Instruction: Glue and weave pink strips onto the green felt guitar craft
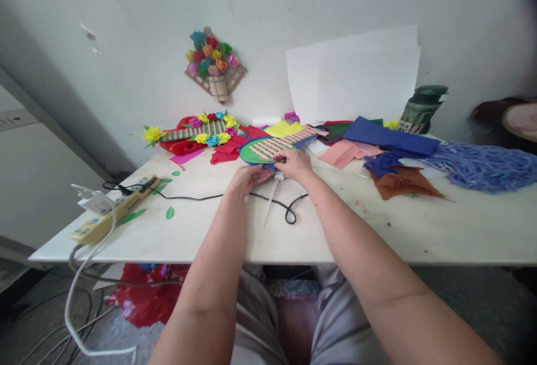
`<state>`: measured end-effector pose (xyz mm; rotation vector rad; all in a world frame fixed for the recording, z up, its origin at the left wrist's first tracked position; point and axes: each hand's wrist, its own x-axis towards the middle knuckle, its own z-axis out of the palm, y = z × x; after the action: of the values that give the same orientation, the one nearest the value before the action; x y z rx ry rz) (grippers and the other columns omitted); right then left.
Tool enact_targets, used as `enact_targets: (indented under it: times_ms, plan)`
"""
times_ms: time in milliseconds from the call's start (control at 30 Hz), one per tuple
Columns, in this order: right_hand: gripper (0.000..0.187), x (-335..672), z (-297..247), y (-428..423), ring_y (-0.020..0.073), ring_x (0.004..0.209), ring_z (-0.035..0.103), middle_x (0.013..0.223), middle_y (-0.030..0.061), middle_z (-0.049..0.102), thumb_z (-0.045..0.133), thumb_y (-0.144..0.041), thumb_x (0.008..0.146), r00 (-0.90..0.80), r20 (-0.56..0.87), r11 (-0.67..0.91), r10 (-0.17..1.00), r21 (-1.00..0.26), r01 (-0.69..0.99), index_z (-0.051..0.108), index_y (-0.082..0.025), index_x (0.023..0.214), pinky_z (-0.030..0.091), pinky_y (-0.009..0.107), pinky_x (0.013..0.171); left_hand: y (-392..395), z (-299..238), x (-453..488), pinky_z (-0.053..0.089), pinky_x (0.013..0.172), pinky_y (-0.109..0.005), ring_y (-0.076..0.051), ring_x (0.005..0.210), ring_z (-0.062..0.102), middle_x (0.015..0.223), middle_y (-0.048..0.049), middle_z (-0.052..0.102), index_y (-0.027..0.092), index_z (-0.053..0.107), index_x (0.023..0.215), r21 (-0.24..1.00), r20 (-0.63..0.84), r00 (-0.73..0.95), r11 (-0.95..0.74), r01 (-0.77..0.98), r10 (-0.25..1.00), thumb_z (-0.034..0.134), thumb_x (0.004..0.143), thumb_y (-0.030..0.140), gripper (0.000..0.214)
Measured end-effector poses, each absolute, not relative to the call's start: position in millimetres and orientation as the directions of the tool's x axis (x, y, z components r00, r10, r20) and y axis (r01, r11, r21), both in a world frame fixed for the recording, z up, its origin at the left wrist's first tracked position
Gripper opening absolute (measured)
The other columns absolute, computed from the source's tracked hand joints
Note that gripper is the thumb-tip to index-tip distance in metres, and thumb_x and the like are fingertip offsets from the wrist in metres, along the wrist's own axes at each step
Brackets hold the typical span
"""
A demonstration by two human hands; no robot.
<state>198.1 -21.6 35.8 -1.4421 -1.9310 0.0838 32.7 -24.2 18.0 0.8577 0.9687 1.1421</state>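
A green, racket-shaped paper craft point(247, 153) with a blue rim and a lattice of pink strips lies towards the back of the table. My left hand point(250, 179) holds its near edge, fingers closed together and partly hidden beneath it. Bent over the right part of that edge, my right hand point(295, 164) pinches the craft; its fingertips are partly hidden. Just below the hands a thin whitish stick point(271, 204), like a glue stick, juts from a white end piece. Whatever that piece belongs to is covered by my hands. A black cord point(289, 208) loops beside it.
A similar craft with paper flowers point(210, 130) lies at back left. Coloured paper point(390, 136), blue stringy material point(486, 166) and a dark bottle point(422, 109) are at right. A power strip point(104, 219) and green paper leaves point(169, 212) lie left. A flower basket ornament point(217, 69) hangs above.
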Motion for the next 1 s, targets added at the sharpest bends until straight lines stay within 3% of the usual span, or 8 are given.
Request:
enact_targets:
  times_ms: [133, 400, 700, 1000]
  plan:
    - [0.021, 200.2, 35.9, -22.0, 0.0162, 0.082, 0.061, 0.093, -0.0047, 0.069, 0.06, -0.026, 0.068, -0.139, 0.521, 0.402, 0.842, -0.435, 0.806, 0.069, -0.028, 0.087, 0.044, 0.026, 0.07, -23.0, 21.9, 32.3, 0.055, 0.06, -0.025, -0.021, 0.067, 0.068, 0.068, -0.0153, 0.068, 0.001, 0.059, 0.098, 0.877, -0.247, 0.085, 0.26, -0.403, 0.965, 0.046, 0.079, 0.006, 0.024]
    - [0.02, 214.3, 42.6, -26.4, 0.0165, 0.085, 0.061, 0.092, -0.0022, 0.069, 0.063, -0.034, 0.069, -0.031, 0.515, 0.352, 0.857, -0.539, 0.765, 0.069, -0.026, 0.086, 0.044, 0.026, 0.071, -18.2, 22.3, 25.0, 0.055, 0.056, -0.025, -0.021, 0.061, 0.067, 0.064, -0.0138, 0.066, 0.002, 0.054, 0.104, 0.834, -0.328, 0.032, 0.305, -0.459, 0.944, 0.041, 0.077, 0.003, 0.03]
    - [0.024, 246.4, 41.3, -26.9, 0.015, 0.072, 0.06, 0.079, 0.0003, 0.069, 0.063, -0.042, 0.067, -0.267, 0.323, 0.41, 0.908, -0.555, 0.724, 0.069, -0.022, 0.077, 0.041, 0.024, 0.061, -18.5, 22.3, 19.3, 0.056, 0.058, -0.027, -0.024, 0.071, 0.068, 0.071, -0.0174, 0.067, 0.0, 0.051, 0.109, 0.812, -0.333, 0.062, 0.319, -0.489, 0.941, 0.039, 0.079, 0.004, 0.032]
    - [0.021, 245.7, 42.5, -30.7, 0.0145, 0.072, 0.059, 0.077, -0.0006, 0.07, 0.062, -0.041, 0.067, -0.278, 0.272, 0.382, 0.921, -0.498, 0.779, 0.07, -0.023, 0.072, 0.038, 0.022, 0.058, -18.2, 21.1, 18.1, 0.056, 0.06, -0.028, -0.024, 0.075, 0.068, 0.077, -0.0159, 0.068, 0.005, 0.05, 0.112, 0.82, -0.309, 0.078, 0.307, -0.484, 0.948, 0.037, 0.079, 0.004, 0.035]
